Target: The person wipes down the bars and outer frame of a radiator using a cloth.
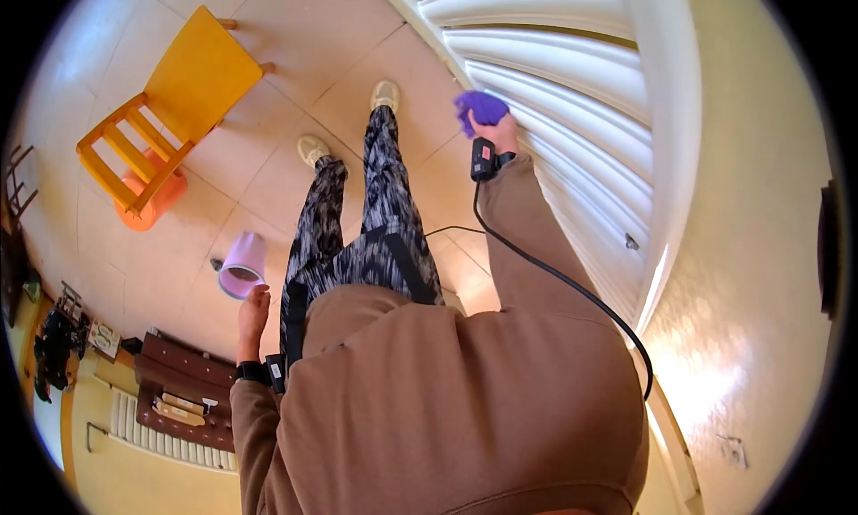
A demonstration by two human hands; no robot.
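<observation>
My right hand point(506, 137) is closed round a crumpled purple cloth point(483, 109), which hangs right beside the ribs of a white radiator point(572, 122). A black box strapped at that wrist trails a dark cable point(572, 287) along my brown sleeve. On the other side, my left hand point(256, 308) grips the rim of a lavender bin point(250, 252). The bin is tilted with its mouth towards me, over the floor beside my leg. Its inside looks shaded, with no contents I can make out.
A yellow wooden chair point(201, 72) stands on the tiled floor point(295, 46), with an orange rounded object point(152, 202) partly behind its back slats. A brown tufted bench point(179, 372) is at the lower left, next to a second white radiator point(170, 443). A pale wall point(760, 202) rises at the right.
</observation>
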